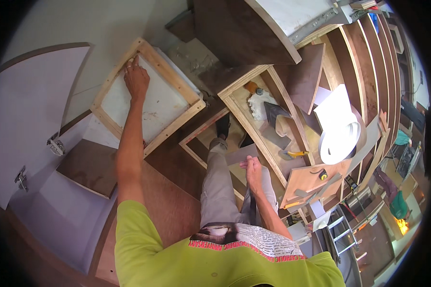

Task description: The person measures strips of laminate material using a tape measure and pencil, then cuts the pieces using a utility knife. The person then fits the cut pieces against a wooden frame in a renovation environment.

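A: What is seen at the far left?

B: A white cabinet door (33, 115) is swung open, with metal hinges (56, 145) fixed to it.

A: And beside it?

B: A wooden frame (172, 76) around a pale panel (165, 103) is touched near its top corner by the left hand (136, 81). The fingers are extended onto the wood; whether anything is pinched between them cannot be told.

A: Is any writing found?

B: On the lime-green shirt (215, 268), red lettering and rows of small dark print are carried, upside down in this view.

A: What is held on the right?

B: A thin grey sheet (241, 155) is clamped between the thumb and fingers of the right hand (255, 173).

A: Further right?

B: A yellow utility knife (298, 154) is laid in a wooden cabinet, a tape measure (323, 175) is rested on a board, its markings too small to be read, and a white roll (339, 143) is brightly lit.
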{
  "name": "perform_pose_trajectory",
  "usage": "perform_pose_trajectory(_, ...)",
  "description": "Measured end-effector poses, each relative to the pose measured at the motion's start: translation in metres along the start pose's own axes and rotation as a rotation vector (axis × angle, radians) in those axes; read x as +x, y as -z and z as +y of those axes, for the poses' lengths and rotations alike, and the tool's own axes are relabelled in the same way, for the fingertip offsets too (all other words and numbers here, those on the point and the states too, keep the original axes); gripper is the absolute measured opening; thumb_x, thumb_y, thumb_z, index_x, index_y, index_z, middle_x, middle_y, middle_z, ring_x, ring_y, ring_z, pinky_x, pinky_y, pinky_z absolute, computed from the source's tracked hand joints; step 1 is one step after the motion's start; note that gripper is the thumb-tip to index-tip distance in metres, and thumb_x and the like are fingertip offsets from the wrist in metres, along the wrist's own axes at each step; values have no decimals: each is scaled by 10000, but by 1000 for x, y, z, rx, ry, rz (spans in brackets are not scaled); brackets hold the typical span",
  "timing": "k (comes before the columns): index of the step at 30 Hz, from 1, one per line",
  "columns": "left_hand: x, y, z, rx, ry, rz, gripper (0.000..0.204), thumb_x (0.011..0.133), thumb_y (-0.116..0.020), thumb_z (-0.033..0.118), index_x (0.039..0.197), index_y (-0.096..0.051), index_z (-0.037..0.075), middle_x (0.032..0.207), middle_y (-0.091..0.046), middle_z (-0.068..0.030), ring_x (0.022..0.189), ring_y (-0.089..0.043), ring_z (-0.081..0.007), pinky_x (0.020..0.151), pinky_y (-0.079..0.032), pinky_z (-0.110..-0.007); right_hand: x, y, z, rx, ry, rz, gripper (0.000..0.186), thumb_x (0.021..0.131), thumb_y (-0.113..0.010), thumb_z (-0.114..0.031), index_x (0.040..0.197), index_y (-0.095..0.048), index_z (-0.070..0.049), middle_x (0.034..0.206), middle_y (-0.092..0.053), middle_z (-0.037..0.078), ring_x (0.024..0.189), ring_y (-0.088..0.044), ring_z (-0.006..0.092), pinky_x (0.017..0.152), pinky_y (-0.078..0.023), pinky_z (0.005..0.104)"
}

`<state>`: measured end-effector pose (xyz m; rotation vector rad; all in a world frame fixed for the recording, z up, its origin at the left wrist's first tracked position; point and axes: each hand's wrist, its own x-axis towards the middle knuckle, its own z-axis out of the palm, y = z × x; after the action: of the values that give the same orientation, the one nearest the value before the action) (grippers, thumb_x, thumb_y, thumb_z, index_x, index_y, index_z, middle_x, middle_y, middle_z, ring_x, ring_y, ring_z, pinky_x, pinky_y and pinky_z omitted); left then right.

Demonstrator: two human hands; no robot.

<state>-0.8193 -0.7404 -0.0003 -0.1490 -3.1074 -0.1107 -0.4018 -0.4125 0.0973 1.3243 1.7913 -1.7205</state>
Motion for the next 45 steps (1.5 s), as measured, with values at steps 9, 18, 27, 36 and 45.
perform_pose_trajectory(9, 10, 15, 10, 104, -29, -49, 440, 878, -533, 101, 1314, -587, 115, 1235, -542, -169, 1112, -552, -347, 897, -497, -485, -1, 1, 24, -144, -10, 2, 352, 1022, -460, -286, 904, -566, 27, 786, -674, 137, 708, -665, 205, 673, -528, 315)
perform_pose_trajectory(18, 11, 23, 19, 159, -137, 28, 488, 836, -534, 47, 1321, -582, 71, 1165, -598, -186, 1048, -601, -366, 892, -515, -436, -6, 8, 26, -142, -81, 30, 338, 1022, -452, -270, 914, -563, 31, 781, -676, 148, 705, -662, 207, 668, -520, 321)
perform_pose_trajectory(27, -1, 47, -10, -63, 126, -277, 331, 881, -516, 74, 1188, -624, 15, 1156, -613, -227, 1012, -631, -374, 873, -511, -436, 1, -5, 9, -59, -114, 28, 358, 1015, -457, -288, 857, -541, 22, 724, -617, 118, 713, -654, 201, 673, -530, 325)
perform_pose_trajectory(36, -162, 58, 8, -1065, 450, -56, 321, 974, -590, 224, 1201, -610, -2, 975, -661, -79, 884, -608, -155, 817, -489, -305, 76, -101, -177, -355, 312, -445, 311, 983, -520, -267, 932, -552, 38, 698, -570, 91, 665, -590, 171, 648, -501, 336)
perform_pose_trajectory(45, -177, 111, 74, -1676, 828, -226, 296, 949, -660, 233, 1143, -622, 11, 900, -609, 16, 781, -531, -69, 732, -461, -250, 105, -205, -203, -140, 250, -857, 172, 948, -612, -182, 977, -592, -14, 749, -594, 4, 717, -592, 95, 622, -495, 264)
